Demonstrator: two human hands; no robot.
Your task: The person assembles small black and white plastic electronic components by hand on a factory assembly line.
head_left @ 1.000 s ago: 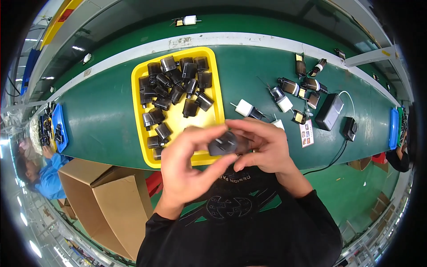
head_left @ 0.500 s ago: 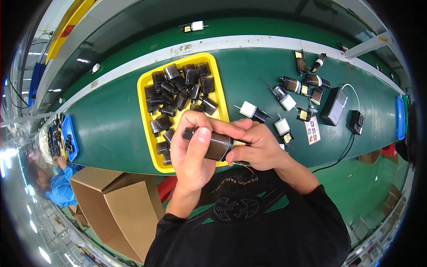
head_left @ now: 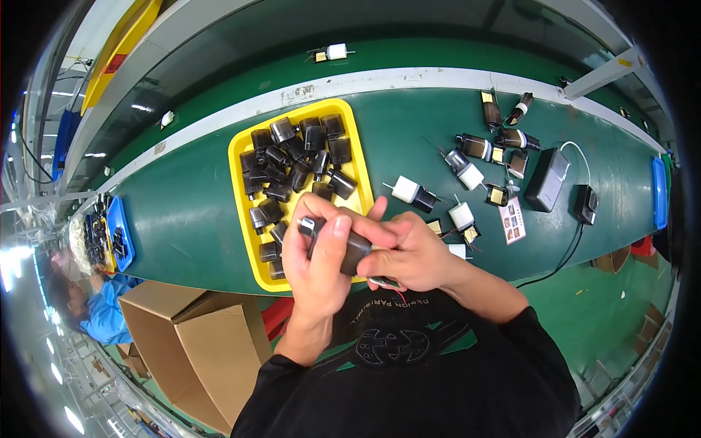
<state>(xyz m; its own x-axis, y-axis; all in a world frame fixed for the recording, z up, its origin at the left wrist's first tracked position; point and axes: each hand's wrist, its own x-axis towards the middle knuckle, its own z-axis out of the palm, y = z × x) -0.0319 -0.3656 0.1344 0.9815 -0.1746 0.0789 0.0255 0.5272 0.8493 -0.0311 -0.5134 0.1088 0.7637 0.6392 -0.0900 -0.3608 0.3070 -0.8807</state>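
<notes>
Green desk, yellow tray of dark motors ahead. Small dark motor held between both hands above tray's near edge, long axis left-right. Left hand clasps its left end, right hand grips right end; equally near.

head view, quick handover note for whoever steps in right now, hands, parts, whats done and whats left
Left hand: gripping a small dark motor part from the left, thumb on top.
Right hand: holding the same part from the right; thin red wires hang below it.
Parts: yellow tray on the green belt holds many more dark parts. To its right lie white-capped pieces, loose motors, a black box and a cardboard box at lower left.
Done: one part is out of the tray and in hand.
Left: the tray is still well filled; how far the held part is worked cannot be told.
</notes>
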